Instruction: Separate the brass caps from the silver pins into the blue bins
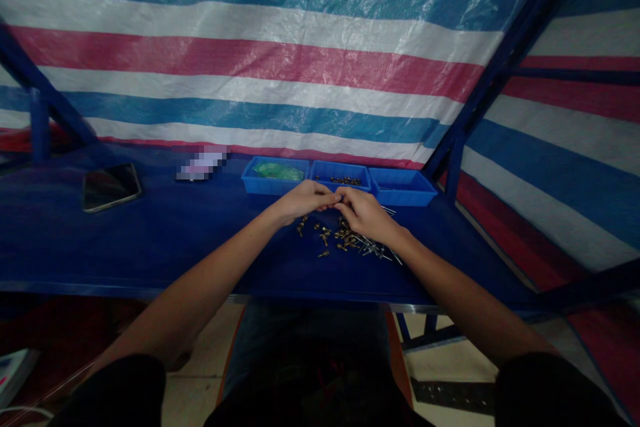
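My left hand [306,201] and my right hand [364,212] meet fingertip to fingertip over the blue table, just in front of the middle bin. Both are closed in a pinch; whatever lies between the fingers is too small to make out. Below and around them lie small brass-coloured parts [325,235], loosely scattered. Thin silvery pins [373,248] lie in a pile under my right hand and wrist. The middle blue bin [367,181] holds small dark brass pieces [346,181].
A left blue bin [257,185] contains a green plastic bag [279,171]. A right blue bin [406,197] adjoins the middle one. A dark phone [111,187] and a blurred card-like item [203,165] lie left on the table [165,240]. Striped sheeting hangs behind.
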